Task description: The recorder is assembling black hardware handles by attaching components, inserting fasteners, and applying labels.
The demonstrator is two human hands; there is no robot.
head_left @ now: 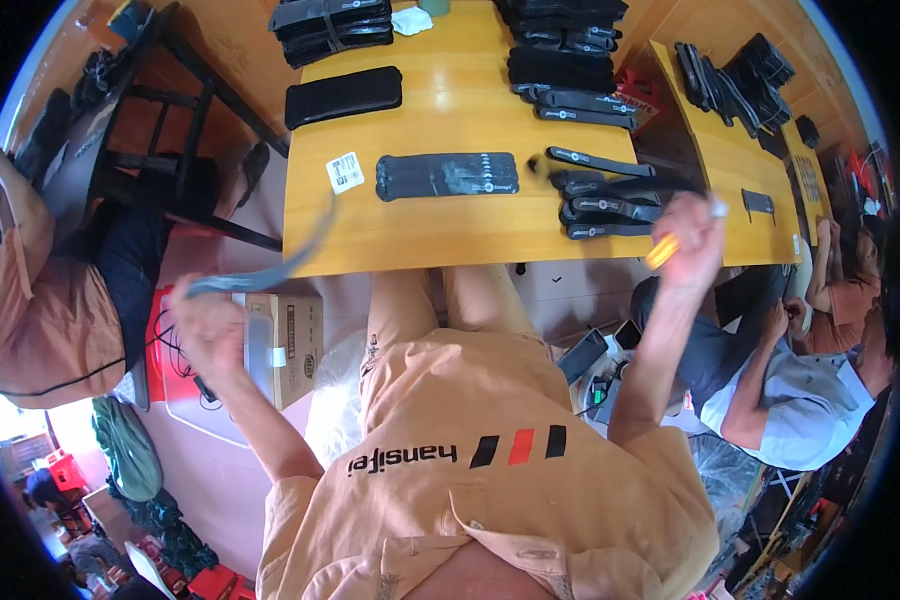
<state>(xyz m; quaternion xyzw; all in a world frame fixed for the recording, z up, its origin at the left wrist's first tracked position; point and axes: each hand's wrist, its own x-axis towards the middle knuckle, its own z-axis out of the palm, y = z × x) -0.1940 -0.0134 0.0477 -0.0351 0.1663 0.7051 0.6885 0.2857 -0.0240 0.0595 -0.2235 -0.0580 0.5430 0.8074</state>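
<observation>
My left hand (210,325), raised off the table's left front corner, is closed around one end of a long dark strap (288,268). The strap curves up toward the table edge and is smeared by motion. Over the front right of the table my right hand (692,240) is closed on a small yellow-orange object (661,251) whose kind I cannot make out. Another dark strap (635,187) runs out from beside these fingers; whether they grip it is unclear. Under it lie several folded black straps (610,230). Mid-table is a flat row of black straps (448,176).
A white label (345,173) lies on the yellow table (410,235). Behind it are a black bundle (343,97), stacked black straps (335,28) and more piles (560,70) at right. A cardboard box (298,345) stands lower left. People sit at both sides.
</observation>
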